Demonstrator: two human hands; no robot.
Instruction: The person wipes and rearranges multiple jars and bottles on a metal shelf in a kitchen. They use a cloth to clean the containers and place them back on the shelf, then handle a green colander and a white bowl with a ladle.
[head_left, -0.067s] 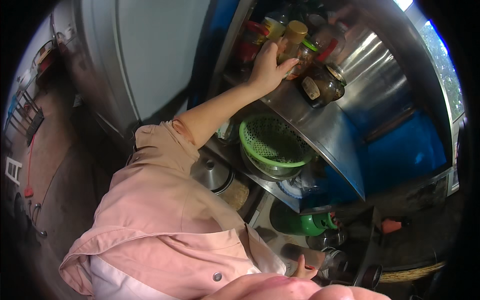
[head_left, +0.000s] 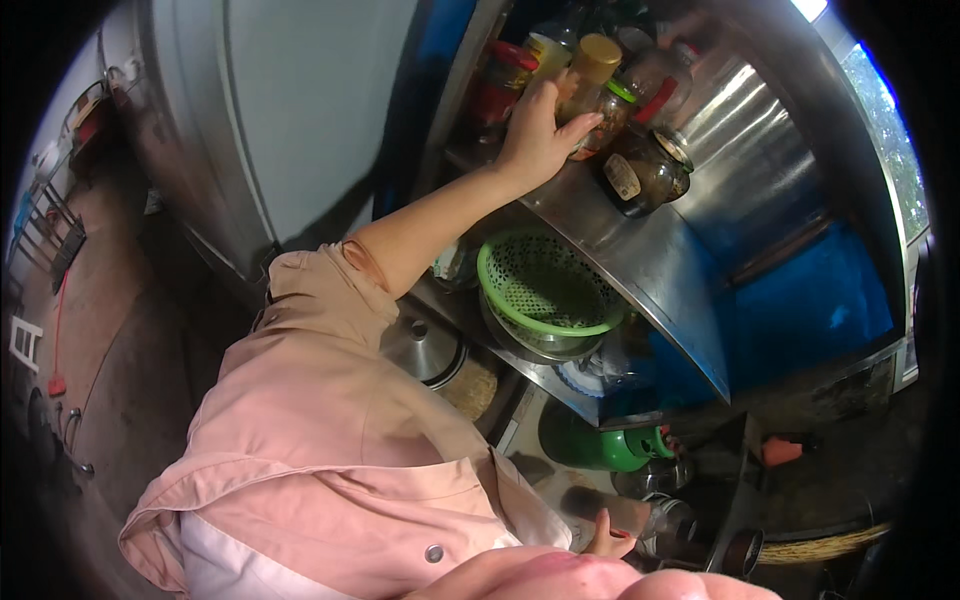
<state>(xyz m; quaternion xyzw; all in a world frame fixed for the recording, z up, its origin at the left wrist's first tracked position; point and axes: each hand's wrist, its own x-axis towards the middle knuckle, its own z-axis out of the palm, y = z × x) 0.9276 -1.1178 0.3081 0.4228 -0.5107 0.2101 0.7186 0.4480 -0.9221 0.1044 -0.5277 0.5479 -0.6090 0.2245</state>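
Note:
My left hand is stretched up to the upper metal shelf, its fingers wrapped round a jar with a gold lid. Right beside it is a glass jar with a green lid. A dark glass jar with a pale label sits at the shelf's front, and a red jar is to the left. At the lower edge only the thumb and a finger of my right hand show, next to a clear container with brown inside. Whether that hand holds it cannot be made out.
Below the jars, a green colander rests in a metal bowl on a lower shelf, near a metal lid. A green gas cylinder is lower right. A grey panel stands left of the shelves. The shelf's sharp corner juts right.
The gold-lidded jar has shifted very slightly up and to the right in my left hand. My right hand shows no visible movement.

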